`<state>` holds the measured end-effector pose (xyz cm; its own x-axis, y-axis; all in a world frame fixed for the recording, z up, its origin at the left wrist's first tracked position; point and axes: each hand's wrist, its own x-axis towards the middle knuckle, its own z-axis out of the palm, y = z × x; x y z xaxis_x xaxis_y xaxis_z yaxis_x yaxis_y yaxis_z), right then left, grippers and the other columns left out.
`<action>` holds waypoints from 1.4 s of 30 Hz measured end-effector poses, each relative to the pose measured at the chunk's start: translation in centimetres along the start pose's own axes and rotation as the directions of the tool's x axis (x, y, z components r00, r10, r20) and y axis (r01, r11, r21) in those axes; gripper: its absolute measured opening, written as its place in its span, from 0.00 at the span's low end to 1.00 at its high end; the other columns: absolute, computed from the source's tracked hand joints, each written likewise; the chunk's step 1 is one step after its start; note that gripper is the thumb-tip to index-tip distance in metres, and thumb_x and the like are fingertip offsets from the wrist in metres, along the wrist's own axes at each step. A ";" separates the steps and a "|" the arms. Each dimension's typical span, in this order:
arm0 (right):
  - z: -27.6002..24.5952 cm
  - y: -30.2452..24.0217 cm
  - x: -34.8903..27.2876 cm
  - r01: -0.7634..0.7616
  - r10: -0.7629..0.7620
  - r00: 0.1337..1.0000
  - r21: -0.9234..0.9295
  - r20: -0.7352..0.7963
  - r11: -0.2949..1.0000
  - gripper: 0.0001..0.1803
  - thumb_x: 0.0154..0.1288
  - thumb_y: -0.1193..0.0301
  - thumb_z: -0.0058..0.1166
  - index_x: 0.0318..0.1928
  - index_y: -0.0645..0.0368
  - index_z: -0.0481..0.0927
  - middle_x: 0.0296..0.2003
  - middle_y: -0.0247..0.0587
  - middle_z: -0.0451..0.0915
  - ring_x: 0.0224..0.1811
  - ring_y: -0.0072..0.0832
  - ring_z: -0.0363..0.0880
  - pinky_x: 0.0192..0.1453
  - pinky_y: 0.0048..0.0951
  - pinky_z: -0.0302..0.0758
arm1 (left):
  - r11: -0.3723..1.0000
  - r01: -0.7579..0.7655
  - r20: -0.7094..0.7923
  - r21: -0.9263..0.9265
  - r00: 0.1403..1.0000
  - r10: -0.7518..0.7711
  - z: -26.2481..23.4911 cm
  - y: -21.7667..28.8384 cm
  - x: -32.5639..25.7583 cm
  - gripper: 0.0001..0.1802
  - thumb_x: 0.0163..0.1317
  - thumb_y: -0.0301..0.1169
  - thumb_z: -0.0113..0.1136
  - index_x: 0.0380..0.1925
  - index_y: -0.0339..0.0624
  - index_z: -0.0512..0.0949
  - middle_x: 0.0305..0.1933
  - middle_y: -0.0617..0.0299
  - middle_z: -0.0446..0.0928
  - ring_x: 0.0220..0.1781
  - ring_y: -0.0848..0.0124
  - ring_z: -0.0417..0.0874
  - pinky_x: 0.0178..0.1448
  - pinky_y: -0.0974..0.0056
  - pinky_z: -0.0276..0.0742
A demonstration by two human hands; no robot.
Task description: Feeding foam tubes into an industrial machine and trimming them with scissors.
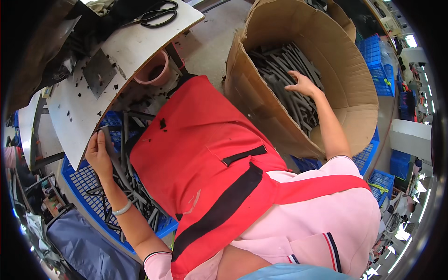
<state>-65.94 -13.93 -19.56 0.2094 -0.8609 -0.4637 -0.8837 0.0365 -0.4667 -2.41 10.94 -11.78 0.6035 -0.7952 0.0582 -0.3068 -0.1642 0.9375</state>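
My left hand [99,153] is beside the white table's edge, its fingers closed on the upper end of a long grey strip [110,142] that looks like foam or rubber. The strip's lower part hangs over a blue plastic crate [86,179] holding more grey strips. My right hand [305,87] reaches into a large cardboard box [345,79], fingers apart, just over a heap of shorter dark grey strips [282,65]. Nothing shows between those fingers; whether the fingertips touch the heap I cannot tell.
On the white table [133,44] lie black-handled scissors [159,14], a dark metal plate [99,73] and black scraps. Below its edge stands a pink bucket [156,70]. Blue crates [373,56] stand beyond the box. A dark blue cloth-covered object [91,247] is at lower left.
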 end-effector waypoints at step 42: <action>7.6 -40.2 -11.9 0.870 -0.757 0.453 -0.047 0.471 0.492 0.13 0.47 0.77 0.66 0.33 0.66 0.77 0.24 0.47 0.77 0.25 0.28 0.76 0.31 0.30 0.70 | 0.986 -0.026 0.727 -0.163 0.673 0.137 0.5 11.0 -7.0 0.14 0.61 0.37 0.61 0.32 0.35 0.85 0.24 0.63 0.81 0.27 0.77 0.77 0.32 0.68 0.71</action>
<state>-29.74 -1.32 -1.00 0.9608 -0.1789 -0.2118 -0.2722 -0.7545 -0.5971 -10.34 14.42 -2.08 -0.1712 -0.9819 -0.0815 -0.1982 -0.0467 0.9791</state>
